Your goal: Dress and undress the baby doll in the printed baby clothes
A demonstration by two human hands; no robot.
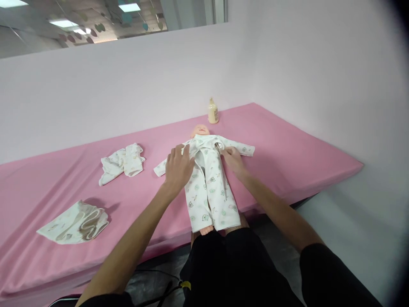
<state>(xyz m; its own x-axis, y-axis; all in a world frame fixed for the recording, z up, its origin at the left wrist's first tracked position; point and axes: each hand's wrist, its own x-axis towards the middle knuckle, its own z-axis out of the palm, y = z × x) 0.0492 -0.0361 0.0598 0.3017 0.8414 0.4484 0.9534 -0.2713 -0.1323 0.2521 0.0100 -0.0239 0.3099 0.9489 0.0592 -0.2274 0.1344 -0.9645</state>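
White printed cloth forms the garment (pixel 212 179) on the doll (pixel 200 129), which lies face-up on the pink-covered surface (pixel 281 162), directly ahead of the person and between the two hands. Long axis runs away from the person: the head is at the far end, a foot (pixel 206 230) shows below one leg hem at the near edge, and the sleeves spread to either side. A lengthwise gap parts the front. The left hand (pixel 180 165) rests on the upper part at the left side, fingers bent onto the cloth, and is the nearer to the top of that gap; whether it grips cannot be told. The right hand (pixel 232 158) is at the opposite side of the chest, below the outstretched right-hand sleeve, thumb and fingers drawn together on the cloth edge beside a small dark opening; it appears to pinch that edge. Beyond the head, slightly right, stands a pump bottle (pixel 213 112), upright; its label carries print too small to read. Well to the left lie a folded white cloth (pixel 124 161) and, nearer the person, a crumpled cloth (pixel 73 224) with brown showing in its folds. Garment motifs show small animal-like figures; no brand is legible.
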